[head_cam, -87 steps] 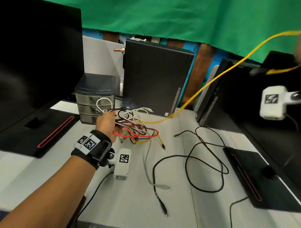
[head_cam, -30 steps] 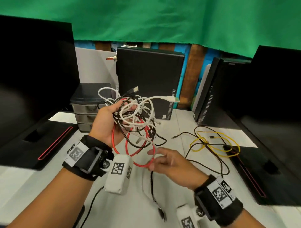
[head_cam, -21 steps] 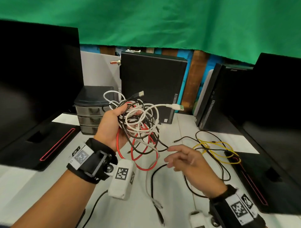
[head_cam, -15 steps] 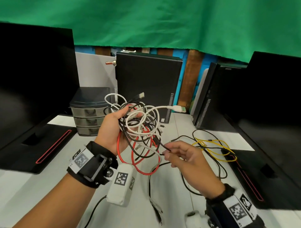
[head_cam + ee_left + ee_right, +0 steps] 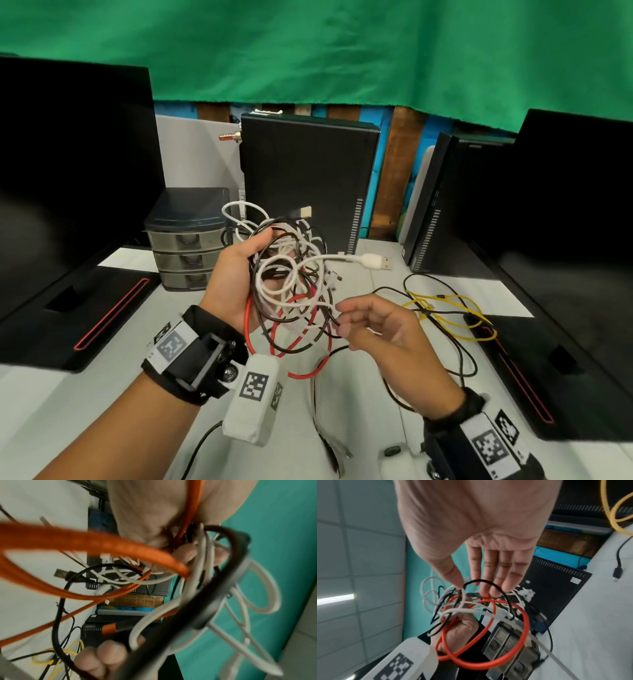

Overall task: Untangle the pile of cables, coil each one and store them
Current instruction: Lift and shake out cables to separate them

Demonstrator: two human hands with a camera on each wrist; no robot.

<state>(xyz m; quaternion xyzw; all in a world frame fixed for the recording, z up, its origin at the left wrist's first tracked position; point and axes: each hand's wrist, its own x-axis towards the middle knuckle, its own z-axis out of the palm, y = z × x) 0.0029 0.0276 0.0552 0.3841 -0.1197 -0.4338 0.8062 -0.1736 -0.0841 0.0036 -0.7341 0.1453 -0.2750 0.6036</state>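
Two hands work at a raised knot of cables above a white desk.

On the desk [image 5: 85, 404], between dark monitors and computer towers, a small drawer unit [image 5: 186, 245] stands at the back left, and a freed yellow cable [image 5: 448, 310] lies loose at the right, crossing a thin black cable [image 5: 460, 356]. The left hand [image 5: 236, 284] holds the tangle [image 5: 291, 274] – white, black and red cables – up in its curled fingers, well above the desk. The right hand [image 5: 380, 329], just beside the tangle's lower right edge, pinches a black strand [image 5: 481, 580] between thumb and fingertips, other fingers relaxed. A likely risk: pulling this strand sideways could tighten the knot rather than free it, because the red loops [image 5: 481, 635] and a white USB lead [image 5: 371, 262] thread through the same bundle – or the hanging loops could snag the desk cables.
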